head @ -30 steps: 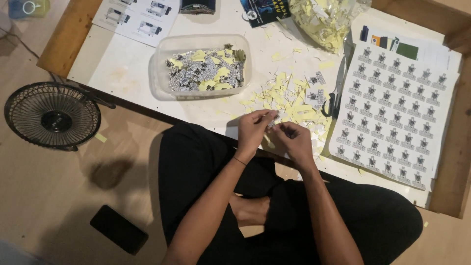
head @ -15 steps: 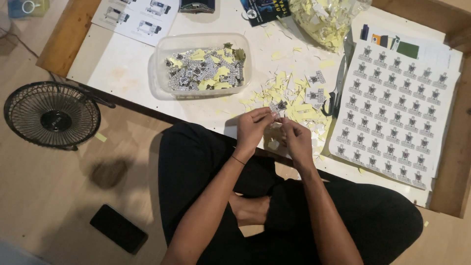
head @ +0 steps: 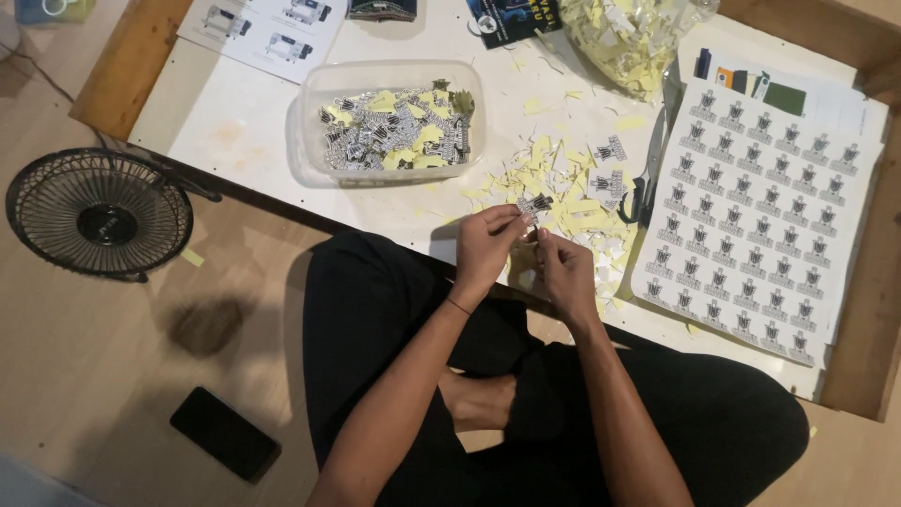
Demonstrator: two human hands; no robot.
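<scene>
Item: small white paper sticker with black print (head: pixel 537 204)
Position: above table edge, pinched between both hands
Backing: apparently partly peeled

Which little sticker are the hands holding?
The small cut sticker pinched between the left hand and right hand; two other loose ones lie untouched on the yellow scraps.

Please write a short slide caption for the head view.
Both hands, left hand and right hand, hold a small sticker above yellow paper scraps.

both the left hand (head: pixel 488 246) and right hand (head: pixel 566 272) pinch a small sticker (head: pixel 535 205) above yellow scraps (head: pixel 572 211).
</scene>
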